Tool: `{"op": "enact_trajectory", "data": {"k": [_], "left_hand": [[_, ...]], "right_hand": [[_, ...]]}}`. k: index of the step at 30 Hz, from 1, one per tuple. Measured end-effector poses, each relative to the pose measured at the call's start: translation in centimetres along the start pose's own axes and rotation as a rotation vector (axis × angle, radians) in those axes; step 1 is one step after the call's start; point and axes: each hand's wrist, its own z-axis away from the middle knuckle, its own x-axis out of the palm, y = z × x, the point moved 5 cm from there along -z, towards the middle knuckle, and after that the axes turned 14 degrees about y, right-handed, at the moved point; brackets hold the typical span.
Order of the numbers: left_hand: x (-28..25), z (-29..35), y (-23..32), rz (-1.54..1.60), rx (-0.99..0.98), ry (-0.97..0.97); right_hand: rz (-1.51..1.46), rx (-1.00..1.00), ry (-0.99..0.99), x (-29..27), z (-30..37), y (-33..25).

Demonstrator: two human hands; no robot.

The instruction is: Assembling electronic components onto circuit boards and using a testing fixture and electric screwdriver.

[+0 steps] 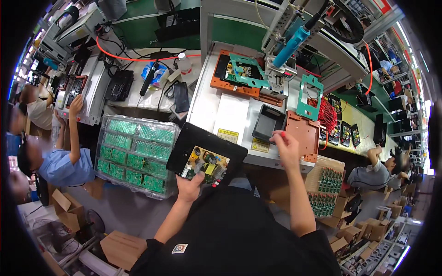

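Observation:
My left hand [189,186] is closed on the lower edge of a black panel [184,133], its thumb lying over a circuit board [206,163] that rests on the panel. The board carries a yellow transformer, capacitors and metal heat sinks. The panel is held tilted in front of my body. At the right front corner of a small black tray [268,122], my right hand [287,145] is closed, thumb and fingertips pinched together. Whatever may be between those fingertips is too small to make out.
Beyond the tray stands a machine with a blue cylinder [291,46] and an orange fixture [235,76] holding a board. A reddish-brown fixture [301,134] lies right. Clear trays of green boards [136,154] stand left. A phone [181,96] and bottle [184,63] lie behind. Co-workers sit both sides.

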Motion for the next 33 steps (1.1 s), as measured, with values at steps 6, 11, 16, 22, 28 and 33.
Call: {"op": "enact_trajectory", "data": {"k": [6,11,16,22,28,33], "left_hand": [[0.0,-0.1,-0.6,0.039,-0.003,0.077],[-0.2,0.0,-0.3,0.019,0.037,0.108],[-2.7,-0.7,-0.2,-0.067,-0.014,0.146],[-2.9,-3.6,2.2,-0.073,-0.034,0.068],[-2.0,-4.4,2.4,-0.051,-0.065,0.028],[-1.6,-3.6,1.5,-0.071,-0.072,0.04]], "right_hand": [[-0.043,-0.095,0.2,3.3,-7.8,-1.1],[-0.004,0.056,0.101,7.6,-11.5,1.1],[-0.355,0.42,0.08,6.6,-9.7,0.5],[-0.395,0.396,0.195,5.3,-9.2,-0.3],[-0.41,0.566,0.168,4.1,-9.6,0.2],[-0.632,0.673,0.086,4.7,-8.8,1.6]]}}
